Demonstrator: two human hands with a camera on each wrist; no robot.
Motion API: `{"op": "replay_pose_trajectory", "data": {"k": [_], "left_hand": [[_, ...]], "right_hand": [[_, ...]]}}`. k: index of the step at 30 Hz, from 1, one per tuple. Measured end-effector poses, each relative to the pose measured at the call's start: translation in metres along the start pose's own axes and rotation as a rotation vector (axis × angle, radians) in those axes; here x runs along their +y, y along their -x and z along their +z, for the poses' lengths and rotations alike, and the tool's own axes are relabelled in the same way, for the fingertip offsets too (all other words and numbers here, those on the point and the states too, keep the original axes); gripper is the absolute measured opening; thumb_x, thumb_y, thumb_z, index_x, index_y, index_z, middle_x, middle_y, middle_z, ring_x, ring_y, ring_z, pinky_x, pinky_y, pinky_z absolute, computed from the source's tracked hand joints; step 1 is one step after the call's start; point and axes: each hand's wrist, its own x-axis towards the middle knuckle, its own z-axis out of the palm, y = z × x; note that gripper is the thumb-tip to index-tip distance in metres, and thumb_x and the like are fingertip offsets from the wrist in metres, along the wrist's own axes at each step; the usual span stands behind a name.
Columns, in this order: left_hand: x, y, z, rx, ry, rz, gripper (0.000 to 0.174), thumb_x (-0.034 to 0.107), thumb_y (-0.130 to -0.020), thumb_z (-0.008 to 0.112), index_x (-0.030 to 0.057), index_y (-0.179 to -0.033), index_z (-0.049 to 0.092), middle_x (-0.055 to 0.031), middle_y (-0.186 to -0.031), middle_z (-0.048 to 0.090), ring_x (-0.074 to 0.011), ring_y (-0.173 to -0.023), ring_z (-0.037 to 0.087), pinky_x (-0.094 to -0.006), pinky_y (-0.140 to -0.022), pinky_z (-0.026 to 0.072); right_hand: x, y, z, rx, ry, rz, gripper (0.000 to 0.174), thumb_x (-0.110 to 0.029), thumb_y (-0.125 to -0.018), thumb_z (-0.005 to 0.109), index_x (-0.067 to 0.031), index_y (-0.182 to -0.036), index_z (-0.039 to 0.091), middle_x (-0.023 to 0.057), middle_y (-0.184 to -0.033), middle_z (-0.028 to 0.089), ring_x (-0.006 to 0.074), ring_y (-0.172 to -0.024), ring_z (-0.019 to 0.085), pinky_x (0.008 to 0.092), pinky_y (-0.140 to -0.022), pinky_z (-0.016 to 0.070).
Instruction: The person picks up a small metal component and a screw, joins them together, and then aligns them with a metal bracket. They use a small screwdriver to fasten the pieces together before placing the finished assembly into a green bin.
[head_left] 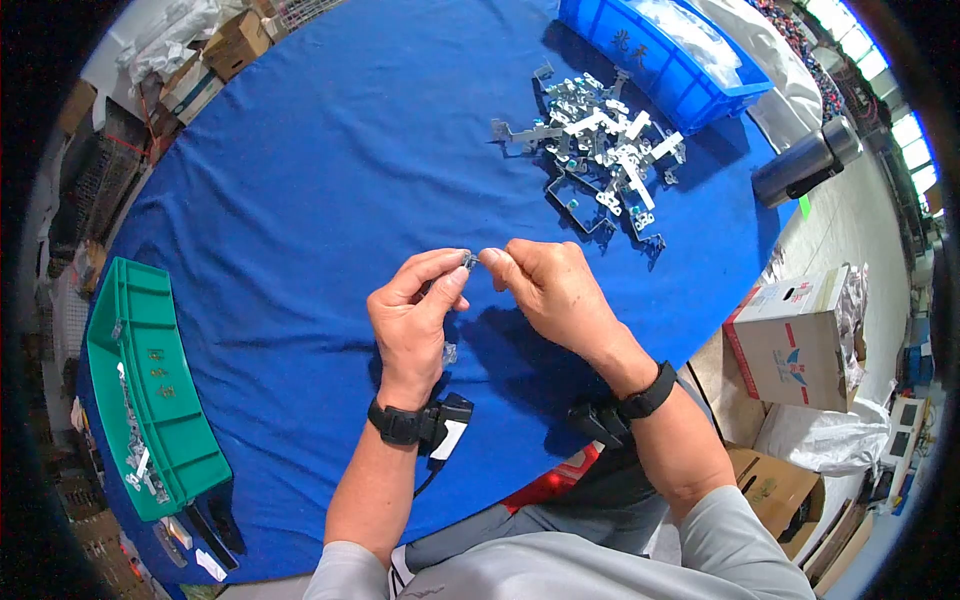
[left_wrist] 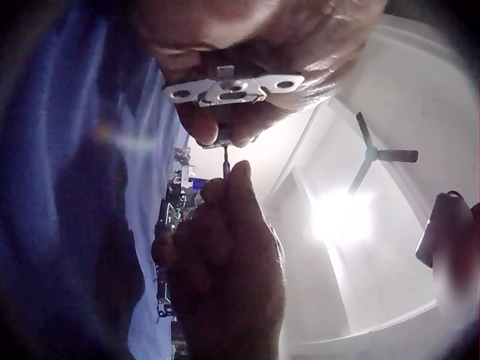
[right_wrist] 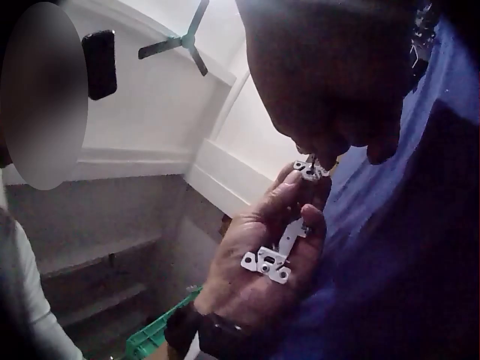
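The left hand (head_left: pixel 415 315) holds a small metal bracket (right_wrist: pixel 264 264) across its palm, its end pinched between thumb and fingertips. Two flat ears with holes show at the bracket's lower end in the right wrist view. At the pinched end (right_wrist: pixel 309 169), the right hand (head_left: pixel 560 295) meets the part with thumb and index finger together. In the left wrist view the right fingers pinch a thin metal pin or shaft (left_wrist: pixel 226 159) that points at the part; what it belongs to is hidden.
On the blue cloth (head_left: pixel 280 200), a pile of metal brackets (head_left: pixel 610 140) lies at upper right beside a blue crate (head_left: pixel 660 75). A steel bottle (head_left: pixel 805 165) stands at the right edge. The green bin (head_left: pixel 165 390) at left holds metal pieces.
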Motion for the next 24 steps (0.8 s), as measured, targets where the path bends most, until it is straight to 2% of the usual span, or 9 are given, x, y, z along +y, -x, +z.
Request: {"op": "replay_pose_trajectory", "data": {"k": [6,9,13,16,18,19,21,22,24], "left_hand": [[-0.005,-0.001,-0.003,0.041,-0.016,-0.037,0.016,0.0,-0.089,0.068,-0.0021,-0.104,0.072,-0.009,-0.096,0.071,-0.0108,-0.073,0.064,-0.023,-0.062,0.0536],[-0.004,-0.001,-0.003,0.021,0.035,-0.081,0.017,0.0,-0.089,0.068,-0.0018,-0.105,0.072,-0.0092,-0.096,0.072,-0.011,-0.073,0.064,-0.023,-0.062,0.0537],[-0.005,-0.003,-0.005,-0.015,0.009,-0.005,0.016,-0.001,-0.089,0.067,-0.0018,-0.104,0.072,-0.0097,-0.099,0.071,-0.0115,-0.075,0.065,-0.0235,-0.062,0.0547],[0.0,-0.003,-0.004,-0.036,-0.036,0.098,0.015,-0.001,-0.088,0.067,-0.0018,-0.103,0.072,-0.01,-0.101,0.071,-0.0116,-0.076,0.065,-0.0236,-0.062,0.0552],[0.0,-0.002,-0.002,-0.045,-0.073,0.159,0.015,-0.001,-0.088,0.067,-0.0017,-0.103,0.072,-0.0101,-0.102,0.071,-0.0116,-0.077,0.065,-0.0237,-0.062,0.0553],[-0.001,-0.001,-0.001,-0.029,-0.051,0.143,0.015,-0.001,-0.088,0.067,-0.0017,-0.103,0.072,-0.0101,-0.101,0.071,-0.0114,-0.076,0.065,-0.0237,-0.062,0.0552],[-0.003,0.0,-0.001,-0.012,-0.028,0.128,0.015,-0.001,-0.089,0.067,-0.0016,-0.102,0.072,-0.0101,-0.099,0.071,-0.0112,-0.076,0.065,-0.0237,-0.061,0.0551],[-0.003,0.0,-0.002,0.005,-0.003,0.055,0.015,-0.001,-0.089,0.067,-0.0019,-0.103,0.072,-0.0104,-0.098,0.071,-0.0112,-0.075,0.065,-0.0237,-0.061,0.055],[-0.002,-0.001,-0.003,0.021,0.022,-0.017,0.015,-0.001,-0.089,0.067,-0.0022,-0.103,0.072,-0.0107,-0.097,0.072,-0.0111,-0.074,0.065,-0.0238,-0.06,0.0548]], "right_hand": [[0.006,0.003,0.009,0.099,0.181,-0.169,0.031,-0.023,-0.094,0.064,-0.0054,-0.073,0.049,0.0179,-0.056,0.054,0.0396,-0.055,0.059,0.0461,-0.046,0.043],[0.001,0.005,0.005,0.062,0.285,-0.182,0.03,-0.022,-0.094,0.064,-0.0061,-0.074,0.048,0.0173,-0.055,0.054,0.0386,-0.054,0.06,0.0459,-0.046,0.0436],[0.002,0.004,0.004,0.033,0.255,-0.152,0.032,-0.022,-0.094,0.065,-0.0055,-0.071,0.05,0.0173,-0.055,0.054,0.0369,-0.052,0.058,0.0438,-0.045,0.0431],[-0.011,0.0,-0.005,0.029,-0.001,-0.049,0.037,-0.023,-0.094,0.065,-0.0033,-0.066,0.051,0.0183,-0.055,0.054,0.0371,-0.05,0.056,0.0418,-0.044,0.042],[-0.019,-0.002,-0.009,-0.151,-0.489,0.444,0.043,-0.023,-0.093,0.066,-0.0004,-0.061,0.05,0.0205,-0.056,0.053,0.0366,-0.049,0.055,0.0401,-0.044,0.0399],[-0.018,-0.001,-0.008,-0.151,-0.488,0.443,0.043,-0.023,-0.093,0.066,-0.0004,-0.061,0.05,0.0205,-0.056,0.053,0.0366,-0.049,0.055,0.0401,-0.044,0.0399],[-0.01,0.001,-0.003,-0.042,-0.131,0.112,0.035,-0.02,-0.094,0.064,-0.0018,-0.067,0.052,0.0176,-0.057,0.055,0.0344,-0.05,0.057,0.0398,-0.044,0.0405],[-0.005,0.002,0.0,-0.042,-0.131,0.113,0.035,-0.02,-0.094,0.064,-0.0018,-0.067,0.052,0.0176,-0.057,0.055,0.0344,-0.05,0.057,0.0398,-0.044,0.0405],[0.003,0.003,0.006,0.064,0.167,-0.237,0.025,-0.016,-0.094,0.062,-0.0039,-0.074,0.053,0.0167,-0.059,0.056,0.0331,-0.052,0.059,0.0406,-0.044,0.0406]]}}
